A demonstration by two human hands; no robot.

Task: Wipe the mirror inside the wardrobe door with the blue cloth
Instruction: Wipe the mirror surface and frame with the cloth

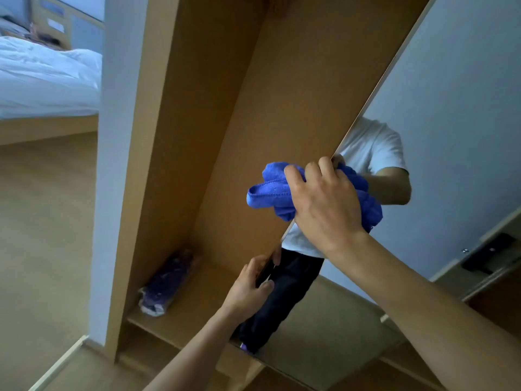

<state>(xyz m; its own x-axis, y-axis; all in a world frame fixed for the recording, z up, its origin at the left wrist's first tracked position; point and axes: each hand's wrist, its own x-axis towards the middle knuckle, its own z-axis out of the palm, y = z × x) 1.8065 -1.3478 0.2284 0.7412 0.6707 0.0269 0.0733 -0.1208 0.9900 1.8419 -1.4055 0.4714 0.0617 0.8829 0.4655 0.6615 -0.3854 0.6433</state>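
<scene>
The mirror (439,114) covers the inside of the open wardrobe door on the right and reflects a person in a white shirt and dark trousers. My right hand (327,201) presses a bunched blue cloth (267,190) against the mirror's left edge at mid-height. Part of the cloth hangs past the edge over the wardrobe opening. Lower down, my left hand (249,286) grips the door's edge, fingers wrapped around it.
The wooden wardrobe interior (231,108) opens to the left of the door, with a wrapped purple bundle (166,280) lying on its lower shelf. A bed with white bedding (48,80) stands at the far left over a wooden floor (42,235).
</scene>
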